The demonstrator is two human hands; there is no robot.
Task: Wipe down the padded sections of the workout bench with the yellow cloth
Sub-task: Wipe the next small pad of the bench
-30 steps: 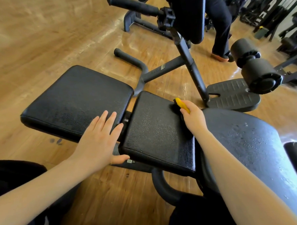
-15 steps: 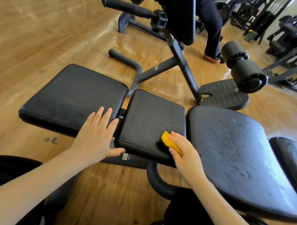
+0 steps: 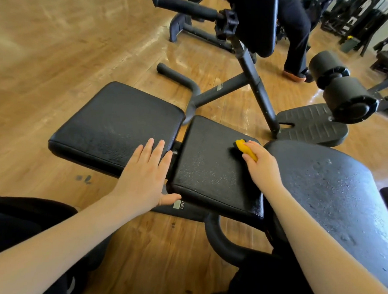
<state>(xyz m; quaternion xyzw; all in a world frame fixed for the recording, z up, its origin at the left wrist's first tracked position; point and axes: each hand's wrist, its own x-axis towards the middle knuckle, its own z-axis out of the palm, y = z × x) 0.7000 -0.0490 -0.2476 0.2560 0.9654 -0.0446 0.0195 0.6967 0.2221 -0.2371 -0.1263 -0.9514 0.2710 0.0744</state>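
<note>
Cloth (image 3: 247,149), yellow and bunched small, is pinched in the right hand (image 3: 262,166) and pressed onto the far right corner of the middle pad (image 3: 210,165) of the bench. The fingers (image 3: 251,147) of that hand are curled over the cloth, so that only part of it is seen. The left hand (image 3: 144,178) is laid flat with fingers straight and slightly spread on the near right corner of the left pad (image 3: 114,125), and its thumb is stretched across the gap to the near edge of the middle pad. Nothing is held in it. A larger rounded pad (image 3: 333,197) is seen just to the right of the middle pad, and its surface is dotted with droplets. Fine wet speckles are also seen on the middle pad. A curved black frame tube (image 3: 220,239) is seen below the middle pad, near the camera. The bench is stood on a wooden floor (image 3: 59,52). Beyond it, a second machine is seen, with an upright black pad (image 3: 258,20), a foam-covered handle (image 3: 183,6), a ribbed foot plate (image 3: 311,125) and two foam rollers (image 3: 346,95). The legs of another person (image 3: 297,35) in dark trousers are seen behind that machine.
</note>
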